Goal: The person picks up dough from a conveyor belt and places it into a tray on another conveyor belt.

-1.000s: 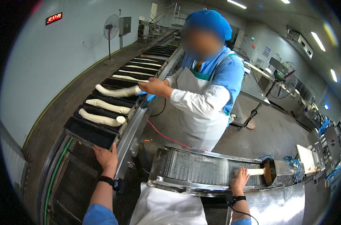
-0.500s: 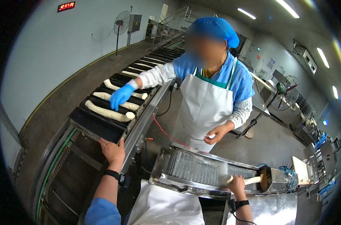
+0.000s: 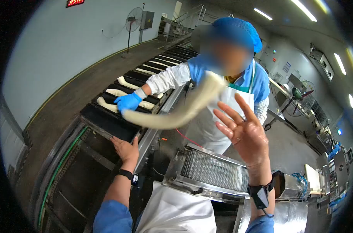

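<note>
A long, pale strip of dough hangs in the air, blurred by motion. Its left end is beside a co-worker's blue-gloved hand, and its thicker right end rises in front of the co-worker's chest. My right hand is raised, palm up and fingers spread, apart from the dough. At the near edge of the closest black tray, my left hand rests with fingers and thumb spread against the rim. Several trays beyond hold more dough strips, partly hidden by the co-worker's arm.
A mesh conveyor with metal sides runs in front of me, with a metal housing at its right. The co-worker stands across it. A metal rail borders the tray line. A fan stands by the wall.
My right hand has risen from the mesh conveyor and let go of the dough, which now flies toward the trays. My left hand stays at the tray's edge. The co-worker leans toward the trays.
</note>
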The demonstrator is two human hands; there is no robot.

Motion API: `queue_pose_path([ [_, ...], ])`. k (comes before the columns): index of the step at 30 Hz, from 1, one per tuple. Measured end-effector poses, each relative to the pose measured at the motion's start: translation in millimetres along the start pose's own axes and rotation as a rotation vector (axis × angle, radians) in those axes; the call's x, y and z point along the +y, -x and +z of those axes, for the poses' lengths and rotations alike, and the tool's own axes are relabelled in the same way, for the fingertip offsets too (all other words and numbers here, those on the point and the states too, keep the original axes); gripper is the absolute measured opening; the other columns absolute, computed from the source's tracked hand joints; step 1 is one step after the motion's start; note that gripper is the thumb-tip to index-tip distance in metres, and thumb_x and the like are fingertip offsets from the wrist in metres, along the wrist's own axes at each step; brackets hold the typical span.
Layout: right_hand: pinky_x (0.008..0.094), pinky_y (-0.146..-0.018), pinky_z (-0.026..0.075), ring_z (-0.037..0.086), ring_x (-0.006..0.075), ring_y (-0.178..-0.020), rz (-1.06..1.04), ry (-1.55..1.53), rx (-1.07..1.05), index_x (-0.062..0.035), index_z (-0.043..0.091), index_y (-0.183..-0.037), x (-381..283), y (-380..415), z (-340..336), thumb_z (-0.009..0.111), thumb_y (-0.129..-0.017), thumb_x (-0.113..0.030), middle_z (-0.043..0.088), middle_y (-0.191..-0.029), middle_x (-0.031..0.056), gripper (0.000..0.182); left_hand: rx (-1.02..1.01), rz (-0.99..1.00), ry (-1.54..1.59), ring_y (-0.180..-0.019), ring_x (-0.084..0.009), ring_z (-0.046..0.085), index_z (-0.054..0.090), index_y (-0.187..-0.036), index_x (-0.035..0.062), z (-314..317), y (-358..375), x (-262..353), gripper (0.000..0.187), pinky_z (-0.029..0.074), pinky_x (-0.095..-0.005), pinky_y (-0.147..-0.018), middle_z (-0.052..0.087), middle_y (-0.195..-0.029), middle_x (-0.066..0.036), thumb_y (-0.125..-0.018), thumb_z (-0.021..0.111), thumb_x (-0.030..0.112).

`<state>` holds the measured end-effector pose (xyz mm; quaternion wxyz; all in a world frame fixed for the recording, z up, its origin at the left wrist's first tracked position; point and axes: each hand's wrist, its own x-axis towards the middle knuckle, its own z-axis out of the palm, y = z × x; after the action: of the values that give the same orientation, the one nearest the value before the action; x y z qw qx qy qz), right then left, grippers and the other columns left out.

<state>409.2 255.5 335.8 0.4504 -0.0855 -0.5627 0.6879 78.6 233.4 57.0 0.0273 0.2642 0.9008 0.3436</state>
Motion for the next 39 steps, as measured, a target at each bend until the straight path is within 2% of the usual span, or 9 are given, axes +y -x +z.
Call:
queue_pose_path([
  [5,0.0514,-0.115,0.040,0.037,0.0391,-0.146,0.070,0.068,-0.087,-0.0063,0.021,-0.161,31,12,-1,0.076,-0.088,-0.014,0.034,-0.158,0.0274,0.092,-0.076,-0.024,0.027,-0.149,-0.0463,0.023,0.009,-0.150,-0.0226,-9,4,8,0.110,0.025,-0.0466,-0.123,0.015,-0.158,-0.041,-0.090,0.071,0.046],
  [11,0.0442,-0.112,0.043,0.042,0.0337,-0.143,0.301,0.603,0.438,0.0001,0.031,-0.156,98,121,-132,0.074,-0.090,-0.012,0.040,-0.155,0.0248,0.080,-0.041,-0.009,0.038,-0.151,-0.0479,0.018,0.010,-0.147,-0.0257,-9,-2,3,0.112,0.023,-0.0472,-0.124,0.016,-0.157,-0.043,-0.089,0.072,0.046],
  [15,0.0498,-0.112,0.040,0.043,0.0452,-0.138,0.422,1.572,0.621,0.0040,0.040,-0.147,132,247,-237,0.078,-0.085,-0.020,0.042,-0.150,0.0305,0.077,-0.033,0.054,-0.013,-0.149,-0.0508,0.019,0.010,-0.146,-0.0268,-2,-7,-6,0.111,0.022,-0.0479,-0.124,0.015,-0.154,-0.047,-0.090,0.070,0.048],
  [24,0.0508,-0.120,0.028,0.036,0.0516,-0.141,0.610,1.949,1.214,0.0146,0.033,-0.147,135,374,-322,0.055,-0.088,-0.003,0.034,-0.150,0.0420,0.065,-0.011,0.044,-0.115,-0.148,-0.0478,0.024,0.009,-0.148,-0.0244,-4,-2,2,0.112,0.029,-0.0461,-0.122,0.019,-0.155,-0.043,-0.091,0.069,0.052],
  [29,0.0500,-0.120,0.029,0.036,0.0502,-0.141,0.553,1.989,1.215,0.0112,0.033,-0.148,121,356,-331,0.052,-0.085,0.005,0.034,-0.152,0.0369,0.066,0.027,0.080,-0.135,-0.148,-0.0484,0.025,0.008,-0.149,-0.0233,2,-5,-3,0.112,0.032,-0.0478,-0.121,0.019,-0.155,-0.043,-0.092,0.068,0.052],
  [33,0.0529,-0.119,0.029,0.033,0.0427,-0.147,0.712,2.021,1.169,-0.0041,0.044,-0.146,112,343,-332,0.057,-0.084,0.003,0.041,-0.155,0.0178,0.064,-0.043,0.002,-0.076,-0.148,-0.0487,0.023,0.009,-0.148,-0.0244,-10,1,7,0.110,0.030,-0.0480,-0.122,0.017,-0.156,-0.043,-0.093,0.067,0.050],
  [35,0.0544,-0.119,0.029,0.036,0.0372,-0.146,0.865,2.129,0.675,-0.0078,0.056,-0.131,96,341,-339,0.060,-0.087,-0.004,0.053,-0.145,0.0102,0.044,-0.048,0.054,-0.133,-0.148,-0.0488,0.023,0.010,-0.147,-0.0258,-10,1,7,0.109,0.028,-0.0478,-0.123,0.017,-0.156,-0.043,-0.093,0.067,0.050],
  [36,0.0572,-0.116,0.030,0.045,0.0361,-0.139,0.797,2.268,0.516,-0.0091,0.062,-0.118,92,347,-348,0.055,-0.096,-0.018,0.064,-0.125,0.0094,0.025,-0.044,0.053,-0.132,-0.148,-0.0488,0.023,0.010,-0.147,-0.0258,-10,0,7,0.109,0.028,-0.0478,-0.123,0.017,-0.156,-0.043,-0.093,0.067,0.050],
  [39,0.0617,-0.116,0.031,0.051,0.0351,-0.133,1.030,2.264,0.467,-0.0099,0.064,-0.109,68,351,-341,0.066,-0.088,-0.017,0.065,-0.121,0.0095,0.022,-0.042,0.058,-0.096,-0.148,-0.0491,0.023,0.012,-0.146,-0.0268,-7,1,3,0.108,0.025,-0.0475,-0.124,0.018,-0.155,-0.044,-0.093,0.066,0.051],
])
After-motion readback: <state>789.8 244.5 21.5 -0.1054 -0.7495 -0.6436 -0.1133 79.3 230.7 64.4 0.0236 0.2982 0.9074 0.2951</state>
